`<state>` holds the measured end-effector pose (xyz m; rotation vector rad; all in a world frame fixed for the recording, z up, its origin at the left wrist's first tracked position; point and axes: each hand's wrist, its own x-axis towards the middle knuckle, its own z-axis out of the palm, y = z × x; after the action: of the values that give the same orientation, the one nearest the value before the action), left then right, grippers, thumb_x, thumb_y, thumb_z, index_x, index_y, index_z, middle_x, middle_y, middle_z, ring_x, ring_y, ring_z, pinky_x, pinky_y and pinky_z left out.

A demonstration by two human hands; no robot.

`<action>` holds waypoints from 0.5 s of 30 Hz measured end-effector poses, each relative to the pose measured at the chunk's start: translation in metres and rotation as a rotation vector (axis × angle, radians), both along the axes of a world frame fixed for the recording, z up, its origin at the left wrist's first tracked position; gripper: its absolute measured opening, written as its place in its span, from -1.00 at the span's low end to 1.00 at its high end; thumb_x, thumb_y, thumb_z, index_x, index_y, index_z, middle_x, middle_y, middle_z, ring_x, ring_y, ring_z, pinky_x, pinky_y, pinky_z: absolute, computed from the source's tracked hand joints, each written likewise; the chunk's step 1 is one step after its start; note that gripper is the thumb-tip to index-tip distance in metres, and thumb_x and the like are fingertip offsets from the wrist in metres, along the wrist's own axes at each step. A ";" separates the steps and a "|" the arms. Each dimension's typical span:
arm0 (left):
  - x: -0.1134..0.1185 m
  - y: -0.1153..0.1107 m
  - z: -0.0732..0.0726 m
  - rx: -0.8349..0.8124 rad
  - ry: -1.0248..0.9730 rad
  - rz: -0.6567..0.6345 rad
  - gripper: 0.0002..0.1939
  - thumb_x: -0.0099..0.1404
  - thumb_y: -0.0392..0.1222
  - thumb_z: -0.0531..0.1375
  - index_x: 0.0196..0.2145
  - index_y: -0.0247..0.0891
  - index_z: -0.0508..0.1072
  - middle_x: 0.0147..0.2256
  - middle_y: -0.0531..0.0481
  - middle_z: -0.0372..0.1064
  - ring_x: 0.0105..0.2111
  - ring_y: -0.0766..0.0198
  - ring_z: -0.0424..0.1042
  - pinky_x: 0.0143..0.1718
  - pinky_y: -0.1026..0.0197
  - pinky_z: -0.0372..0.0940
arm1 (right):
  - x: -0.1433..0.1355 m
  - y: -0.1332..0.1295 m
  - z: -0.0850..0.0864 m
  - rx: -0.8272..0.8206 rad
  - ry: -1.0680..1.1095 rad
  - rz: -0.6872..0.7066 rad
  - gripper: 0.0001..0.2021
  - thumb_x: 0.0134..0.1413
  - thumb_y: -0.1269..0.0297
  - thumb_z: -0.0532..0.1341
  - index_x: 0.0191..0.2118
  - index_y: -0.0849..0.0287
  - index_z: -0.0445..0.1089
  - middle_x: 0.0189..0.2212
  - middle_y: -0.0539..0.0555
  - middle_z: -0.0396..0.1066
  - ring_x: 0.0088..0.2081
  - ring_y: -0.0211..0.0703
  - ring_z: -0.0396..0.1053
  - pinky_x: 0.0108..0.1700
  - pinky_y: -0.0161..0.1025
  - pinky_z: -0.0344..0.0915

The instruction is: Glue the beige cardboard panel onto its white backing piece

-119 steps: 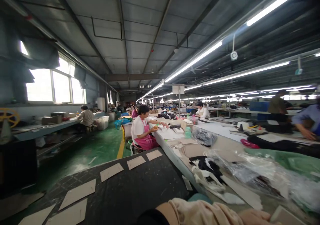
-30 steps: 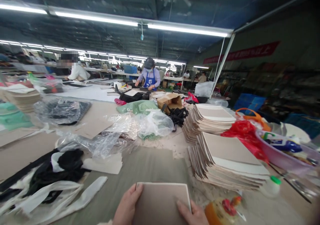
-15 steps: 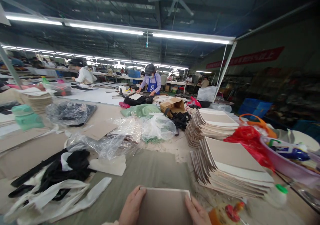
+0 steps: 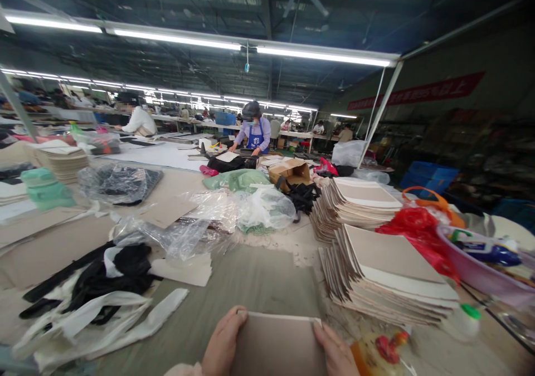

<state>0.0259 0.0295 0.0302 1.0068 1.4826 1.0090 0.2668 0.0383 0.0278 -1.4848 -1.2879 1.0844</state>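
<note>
A grey-brown panel with a pale strip along its far edge is at the bottom centre, over the greenish work surface. My left hand grips its left edge, the thumb near the far corner. On the opposite edge my right hand holds the same panel. The panel's near part is cut off by the frame. To the right stand a near stack of similar panels and a second stack behind it.
Black and white fabric strips lie left. Plastic bags are ahead. A glue bottle with a red cap, a green-capped bottle and a pink basin stand right. Across the tables works a person in a blue apron.
The view has shifted slightly. Both hands still hold the panel, which sits a little further right in the picture.
</note>
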 end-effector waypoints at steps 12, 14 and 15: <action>0.005 -0.002 0.002 -0.011 -0.155 -0.016 -0.72 0.17 0.04 0.00 -0.52 -0.22 0.16 -0.52 0.11 0.10 -0.44 0.29 0.13 -0.38 0.28 0.11 | 0.021 0.004 -0.018 0.167 -0.211 0.160 -0.59 0.10 -0.03 0.09 -0.31 0.14 0.57 -0.29 0.10 0.53 -0.19 0.00 0.48 -0.11 -0.26 0.43; 0.006 -0.003 0.000 -0.012 -0.161 -0.028 -0.72 0.18 0.04 0.00 -0.52 -0.21 0.15 -0.53 0.12 0.07 -0.46 0.30 0.11 -0.38 0.28 0.10 | 0.017 0.003 -0.021 0.208 -0.254 0.109 -0.57 0.14 -0.02 0.05 -0.33 0.15 0.56 -0.30 0.11 0.53 -0.20 -0.01 0.49 -0.14 -0.27 0.44; 0.006 -0.002 0.000 -0.011 -0.159 -0.029 -0.72 0.17 0.04 0.01 -0.53 -0.21 0.15 -0.53 0.12 0.07 -0.46 0.30 0.11 -0.38 0.28 0.11 | 0.014 0.002 -0.022 0.234 -0.275 0.057 -0.56 0.17 -0.02 0.03 -0.31 0.15 0.55 -0.29 0.11 0.53 -0.19 -0.03 0.48 -0.14 -0.27 0.44</action>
<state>0.0319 0.0270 0.0299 0.9159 1.3387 1.0351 0.2812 0.0402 0.0056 -1.4605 -1.5975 0.7509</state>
